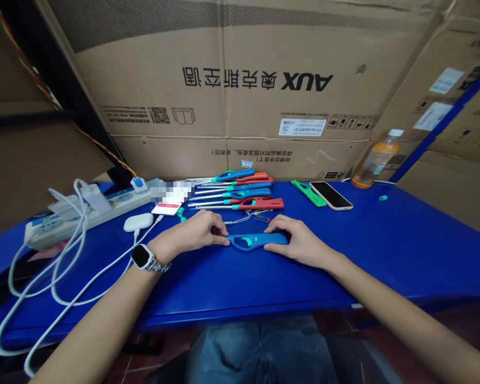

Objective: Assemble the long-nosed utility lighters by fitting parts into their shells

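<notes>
A blue utility lighter (260,241) with a green trigger lies level just above or on the blue table, between my hands. My left hand (202,232) pinches its front end with thumb and fingertips, and that end is hidden behind the fingers. Around the rear of the handle, my right hand (296,240) grips with thumb below and fingers above. Beyond them, several red and blue lighters (250,192) rest in a row, their metal tubes pointing left. Just behind the held lighter lie some thin white wires and a small clear-and-red part (262,216).
On the left stand a white power strip (100,210), looping white cables (80,256), a white charging case (138,222) and a white card (172,200). A phone (331,195), green plastic pieces (309,193) and a drink bottle (378,160) sit right. Cardboard (244,48) walls the back.
</notes>
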A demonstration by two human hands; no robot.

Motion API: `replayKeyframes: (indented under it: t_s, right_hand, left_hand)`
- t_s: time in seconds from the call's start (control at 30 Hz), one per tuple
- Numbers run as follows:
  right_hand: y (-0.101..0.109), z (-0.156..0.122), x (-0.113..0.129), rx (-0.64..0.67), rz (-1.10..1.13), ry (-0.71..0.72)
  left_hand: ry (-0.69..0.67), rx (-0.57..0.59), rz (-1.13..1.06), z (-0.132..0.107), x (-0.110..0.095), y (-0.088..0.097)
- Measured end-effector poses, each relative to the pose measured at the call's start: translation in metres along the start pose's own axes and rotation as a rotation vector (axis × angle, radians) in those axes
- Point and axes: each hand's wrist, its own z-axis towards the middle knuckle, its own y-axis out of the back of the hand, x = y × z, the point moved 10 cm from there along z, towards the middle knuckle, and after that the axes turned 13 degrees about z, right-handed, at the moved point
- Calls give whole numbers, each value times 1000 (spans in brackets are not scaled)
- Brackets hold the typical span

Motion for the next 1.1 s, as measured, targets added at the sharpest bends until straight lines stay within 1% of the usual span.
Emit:
replayKeyframes:
  t_s: [0.17,0.3,0.43,0.57,0.77,0.87,0.93,1.0,1.1]
  right_hand:
    - [3,-1,1,-3,-8,-1]
    - [2,-4,1,31,-27,-1]
    - [5,-5,1,48,13,15]
    - [6,-2,0,91,20,8]
    - [1,-1,4,153,-57,35]
    - [-1,-2,7,145,-84,56]
    - [-2,-2,8,137,-80,63]
    - [-3,-3,8,131,-72,68]
    - [-2,-3,9,126,-73,70]
  left_hand:
    - [6,1,10,-1,-3,1]
    - [-5,18,0,0,-5,1]
    - [1,22,-20,0,-4,0]
    - [-24,12,-23,1,-5,-1]
    - [-30,-6,39,0,-6,-1]
    - [-39,-71,89,-2,-16,0]
    - [-84,-108,116,-2,-30,-2]
    - [-101,-122,155,0,-41,-6]
    - [-96,-124,176,5,-49,-12]
